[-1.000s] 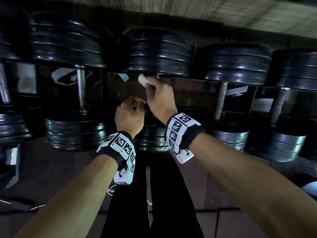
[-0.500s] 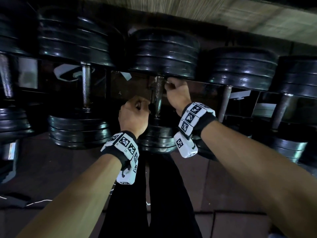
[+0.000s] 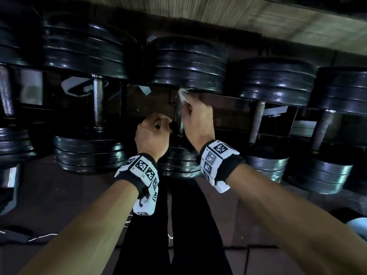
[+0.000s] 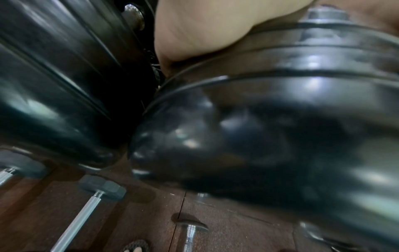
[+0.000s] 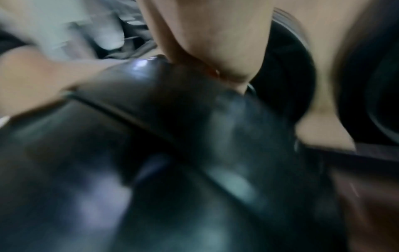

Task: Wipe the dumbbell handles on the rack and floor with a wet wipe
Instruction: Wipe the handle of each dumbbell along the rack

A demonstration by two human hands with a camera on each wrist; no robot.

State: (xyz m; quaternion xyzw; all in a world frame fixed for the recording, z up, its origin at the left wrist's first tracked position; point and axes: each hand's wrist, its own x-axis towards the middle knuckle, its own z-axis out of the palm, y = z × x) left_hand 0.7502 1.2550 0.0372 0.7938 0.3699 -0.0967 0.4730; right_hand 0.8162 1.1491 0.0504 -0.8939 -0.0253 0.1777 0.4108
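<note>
Black plate dumbbells lie in a row on the rack. On the middle dumbbell (image 3: 188, 62), my right hand (image 3: 196, 118) pinches a white wet wipe (image 3: 182, 97) against the top of the steel handle (image 3: 179, 124), just under the far plates. My left hand (image 3: 154, 132) is curled in a fist against the handle's left side near its lower end; I see nothing in it. The left wrist view shows my left palm (image 4: 205, 25) over the near plates (image 4: 259, 136). The right wrist view is blurred: pale wipe (image 5: 54, 25), my right hand (image 5: 215, 34), a dark plate (image 5: 151, 153).
Neighbouring dumbbells sit close on both sides, their handles (image 3: 97, 104) (image 3: 257, 122) bare. My black-clad legs (image 3: 172, 225) stand on brown rubber flooring. Smaller chrome-handled dumbbells (image 4: 82, 220) (image 4: 190, 238) lie on the floor below the rack.
My right hand has carried the wipe round the top of the handle, from its left side to its right and back onto it. The left fist has stayed put.
</note>
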